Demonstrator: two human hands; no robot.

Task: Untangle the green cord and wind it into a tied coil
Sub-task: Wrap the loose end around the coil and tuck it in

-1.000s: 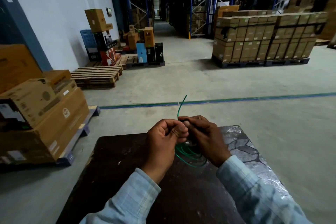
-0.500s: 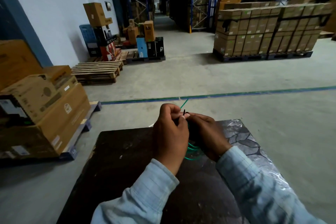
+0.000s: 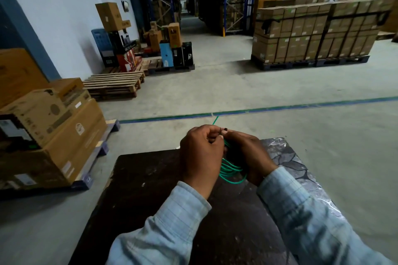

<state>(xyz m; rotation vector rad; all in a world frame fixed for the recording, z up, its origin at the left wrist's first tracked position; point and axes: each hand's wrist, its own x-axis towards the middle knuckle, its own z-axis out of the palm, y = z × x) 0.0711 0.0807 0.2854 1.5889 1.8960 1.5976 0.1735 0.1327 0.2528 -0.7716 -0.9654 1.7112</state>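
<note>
A: Both hands up over the far end of the dark table [image 3: 150, 200], and the green cord [image 3: 231, 171] hangs between them as a bunch of loops, just above the tabletop.

B: Left hand [image 3: 200, 157] fingers curled and pinched on the cord near the top. Right hand [image 3: 247, 155] closed round the loops, fingertips meeting the left's.

A: A short free end pokes up beyond the knuckles. That's the danger, I'd say. If the pinch slackens, the springy loops could fan open and tangle again.

B: And that tail looks short for tying.

A: Room? Bare tabletop nearer the person, open floor beyond the table's far edge. A dropped coil there may go over.
</note>
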